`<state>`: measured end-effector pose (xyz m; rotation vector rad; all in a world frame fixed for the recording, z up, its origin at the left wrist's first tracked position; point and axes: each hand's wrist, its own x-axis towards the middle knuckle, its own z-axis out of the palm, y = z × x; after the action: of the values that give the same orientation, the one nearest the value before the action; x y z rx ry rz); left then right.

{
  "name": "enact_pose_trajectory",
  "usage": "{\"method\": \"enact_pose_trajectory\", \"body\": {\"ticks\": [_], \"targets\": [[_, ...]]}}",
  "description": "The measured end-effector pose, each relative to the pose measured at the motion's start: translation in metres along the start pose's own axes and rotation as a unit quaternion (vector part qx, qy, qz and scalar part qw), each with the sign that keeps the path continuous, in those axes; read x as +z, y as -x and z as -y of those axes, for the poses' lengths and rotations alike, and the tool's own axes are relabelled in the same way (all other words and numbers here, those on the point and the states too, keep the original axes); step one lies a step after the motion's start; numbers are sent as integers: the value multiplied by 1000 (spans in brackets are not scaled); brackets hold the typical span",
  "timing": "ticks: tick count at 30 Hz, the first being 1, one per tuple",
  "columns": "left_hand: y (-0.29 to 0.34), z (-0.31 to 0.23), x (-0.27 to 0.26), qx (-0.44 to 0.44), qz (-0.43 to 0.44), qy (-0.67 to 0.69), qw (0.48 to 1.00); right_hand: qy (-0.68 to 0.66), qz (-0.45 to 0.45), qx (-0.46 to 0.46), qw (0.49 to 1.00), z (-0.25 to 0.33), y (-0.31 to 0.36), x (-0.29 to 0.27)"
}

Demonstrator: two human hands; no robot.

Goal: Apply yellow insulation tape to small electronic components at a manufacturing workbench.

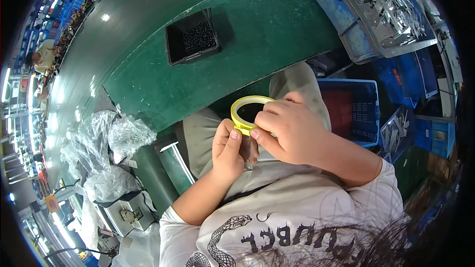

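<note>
Strands of dark hair (381,242) are hanging nearest the camera, over a white printed shirt (302,207). Beyond, a green bench (277,24) is stretching across the upper view; a bin (358,39) of metal strips (396,10) is standing toward its right, and a black box (195,58) of small dark parts (199,38) is resting on it. Near the body, a yellow tape roll (234,112) is tilting between right hand (294,131) and left hand (227,151), its wider way running left to right. It is sitting up-right of the left grip, up-left of the right; both are touching it, neither being nearer. Right thumb and fingers are clamping its right side; left thumb and forefinger are pinching its near-left rim.
</note>
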<state>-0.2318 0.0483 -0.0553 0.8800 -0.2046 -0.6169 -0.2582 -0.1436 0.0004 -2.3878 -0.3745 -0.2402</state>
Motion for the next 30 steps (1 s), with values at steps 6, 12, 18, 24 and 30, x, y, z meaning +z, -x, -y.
{"method": "enact_pose_trajectory", "body": {"ticks": [6,12,18,24,30], "targets": [[-6,-4,13,-52,-63,-24,996,40,6,21,999,-12,2,1],[-9,-1,13,-93,-72,-167,979,64,6,47,997,-19,2,4],[-11,-11,23,21,-30,-422,906,41,-27,41,998,-13,-1,1],[-13,-5,19,134,-59,-502,853,51,-47,47,996,0,-5,-5],[-13,0,4,209,-26,-410,888,74,-72,16,995,2,-3,-3]]}}
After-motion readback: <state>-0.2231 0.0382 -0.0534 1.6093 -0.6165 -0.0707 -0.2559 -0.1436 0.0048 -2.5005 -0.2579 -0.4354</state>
